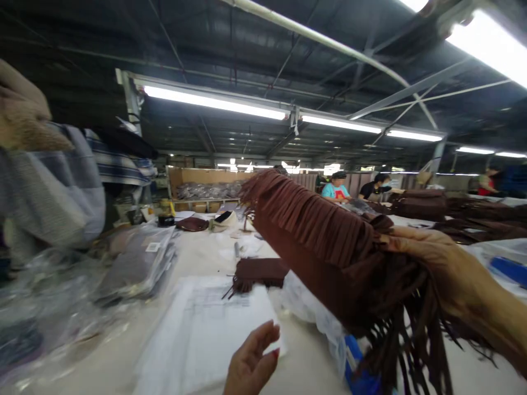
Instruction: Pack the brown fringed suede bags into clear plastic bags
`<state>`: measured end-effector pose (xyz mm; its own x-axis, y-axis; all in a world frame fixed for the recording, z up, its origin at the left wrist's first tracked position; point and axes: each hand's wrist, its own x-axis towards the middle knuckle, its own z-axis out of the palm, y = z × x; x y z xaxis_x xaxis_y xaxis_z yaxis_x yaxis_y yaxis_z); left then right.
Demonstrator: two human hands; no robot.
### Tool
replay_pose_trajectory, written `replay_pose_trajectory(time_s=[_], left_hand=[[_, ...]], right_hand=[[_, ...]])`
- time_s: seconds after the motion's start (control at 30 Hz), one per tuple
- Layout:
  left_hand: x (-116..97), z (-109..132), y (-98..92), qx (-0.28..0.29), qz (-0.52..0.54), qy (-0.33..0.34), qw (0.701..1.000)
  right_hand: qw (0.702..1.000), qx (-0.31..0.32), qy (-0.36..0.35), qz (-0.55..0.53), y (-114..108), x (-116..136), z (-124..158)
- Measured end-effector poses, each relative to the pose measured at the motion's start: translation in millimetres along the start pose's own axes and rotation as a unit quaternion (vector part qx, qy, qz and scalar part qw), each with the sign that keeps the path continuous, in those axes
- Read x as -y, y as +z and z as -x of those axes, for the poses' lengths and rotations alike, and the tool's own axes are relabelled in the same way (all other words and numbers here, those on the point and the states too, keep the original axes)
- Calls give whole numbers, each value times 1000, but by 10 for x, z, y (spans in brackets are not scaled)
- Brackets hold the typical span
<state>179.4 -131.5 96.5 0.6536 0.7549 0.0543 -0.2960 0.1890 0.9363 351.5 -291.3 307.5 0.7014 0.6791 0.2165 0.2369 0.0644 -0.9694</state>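
My right hand (428, 255), entering from the right edge, grips one end of a dark brown fringed suede-like piece (304, 225). The piece is held up at a slant above the table, its rows of fringe folding over the upper side and dangling below the hand. At the bottom middle, my left hand (253, 359) holds nothing, thumb and fingers apart, over the edge of white printed sheets (206, 329). Just beyond the sheets lies a smaller brown fringed piece (260, 272).
Plastic-wrapped grey packs (135, 263) and loose clear plastic (61, 307) cover the table's left side. Blue items (354, 365) and crumpled white plastic (315, 310) lie under the held piece. A person in grey (53, 186) stands close on the left; co-workers (335, 189) sit farther back.
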Motion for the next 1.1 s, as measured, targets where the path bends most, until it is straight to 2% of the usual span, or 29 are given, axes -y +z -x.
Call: replay_pose_trajectory(time_s=[0.07,0.13,0.23,0.3,0.37,0.43,0.47,0.5,0.53,0.57,0.6,0.63,0.7,0.77,0.8,0.87,0.93,1.03,1.1], left_hand=[[-48,61,-6,17,168,-17,986],[-111,256,-176,-6,264,-58,963],[-195,668,-591,-94,288,-139,943],[-245,889,-863,-155,245,-165,943],[-314,1002,-1080,-178,174,-159,955],[-433,1015,-1215,-154,87,-147,973],[-516,994,-1242,-129,35,-150,980],[-614,960,-1238,-96,-23,-162,982],[-721,916,-1205,-58,-88,-171,980],[-834,865,-1145,-21,-160,-173,972],[-947,810,-1066,11,-238,-161,958],[-1052,754,-978,36,-319,-133,938],[-1223,658,-818,78,-473,-105,872],[-1317,611,-748,119,-576,-119,800],[-1329,612,-762,140,-602,-125,776],[-1287,656,-881,167,-635,-108,746],[-1183,721,-1072,177,-676,-90,710],[-1060,764,-1296,167,-753,-91,630],[-1111,725,-1293,172,-780,-94,594]], right_hand=[[994,57,70,-56,342,-190,174],[983,114,129,-70,647,-513,319],[957,224,186,-19,989,-1151,464],[943,288,153,71,1149,-1552,493],[938,285,38,195,1287,-1811,469],[911,244,-154,296,1430,-1847,423],[878,234,-265,321,1507,-1776,406],[830,243,-376,333,1587,-1656,399],[769,265,-475,335,1671,-1501,401],[703,303,-549,336,1756,-1328,411],[649,345,-589,336,1838,-1158,424],[634,359,-596,338,1914,-1008,436],[645,384,-535,388,2024,-816,443],[660,425,-404,469,2057,-794,419],[664,447,-334,497,2042,-840,400],[701,474,-213,488,1967,-1013,366],[764,467,-134,424,1867,-1236,358],[815,459,-66,347,1741,-1526,396],[838,457,-42,296,1677,-1622,412]])
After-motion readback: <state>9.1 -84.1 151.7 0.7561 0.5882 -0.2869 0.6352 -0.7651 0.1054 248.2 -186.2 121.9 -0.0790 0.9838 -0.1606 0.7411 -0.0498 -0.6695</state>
